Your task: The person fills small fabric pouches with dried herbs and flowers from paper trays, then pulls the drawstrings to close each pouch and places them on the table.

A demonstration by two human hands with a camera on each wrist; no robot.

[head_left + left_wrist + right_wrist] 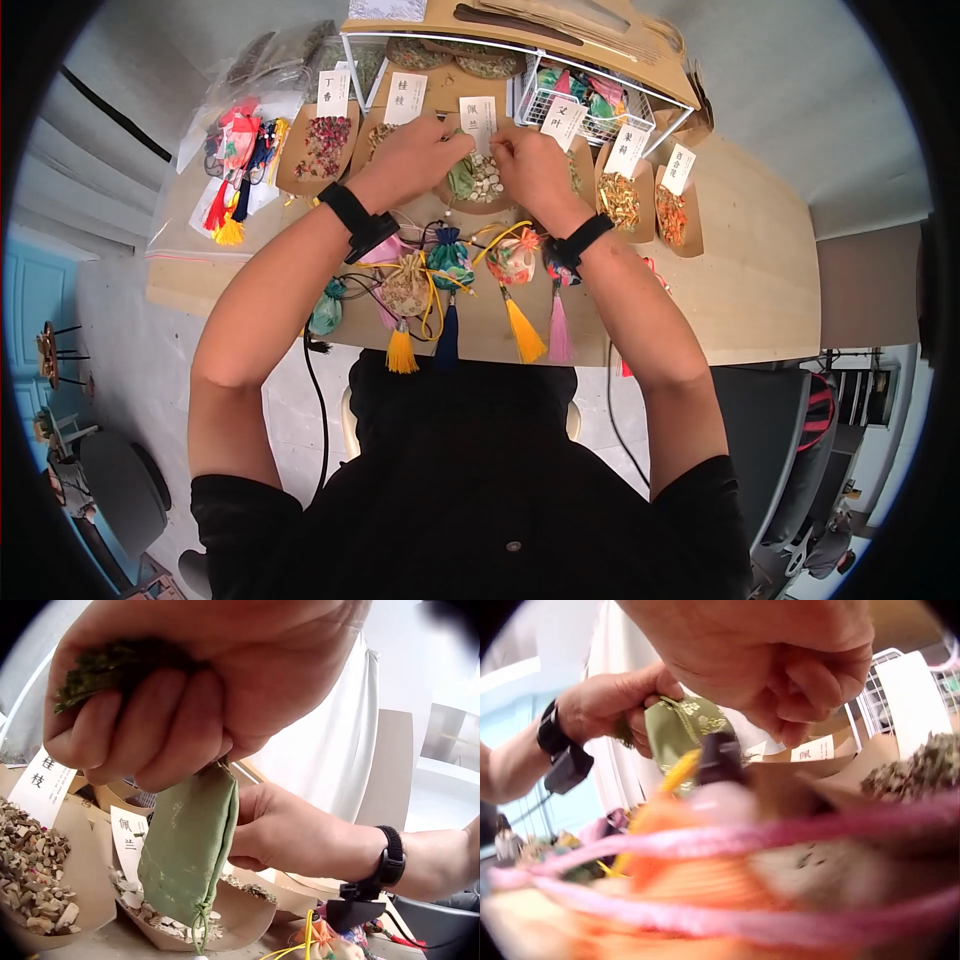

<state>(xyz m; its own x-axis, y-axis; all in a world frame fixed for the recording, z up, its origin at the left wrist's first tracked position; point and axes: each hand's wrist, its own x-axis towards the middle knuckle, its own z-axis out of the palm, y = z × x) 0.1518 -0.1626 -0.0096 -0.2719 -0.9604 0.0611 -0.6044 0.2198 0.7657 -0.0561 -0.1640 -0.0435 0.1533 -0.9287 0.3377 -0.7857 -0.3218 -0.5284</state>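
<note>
My left hand (415,158) grips the top of a green pouch (187,844) that hangs upright with its drawstring loop below. Dark green dried leaf (97,675) shows inside the curled fingers in the left wrist view. Just to the right is my right hand (540,172), fingers curled and apart from the pouch; nothing shows in them in the right wrist view. Both hands are over a paper tray (478,207) of pale dried slices (487,180), with a white label card (478,118) behind it. The pouch's opening is hidden by the left hand.
Trays of dried flowers (322,148) and orange pieces (671,216) flank the middle one. Tasselled pouches, one teal (449,262) and one beige (404,288), lie along the front of the table (745,300). A white wire basket (590,112) stands behind; packed tassels (232,200) lie left.
</note>
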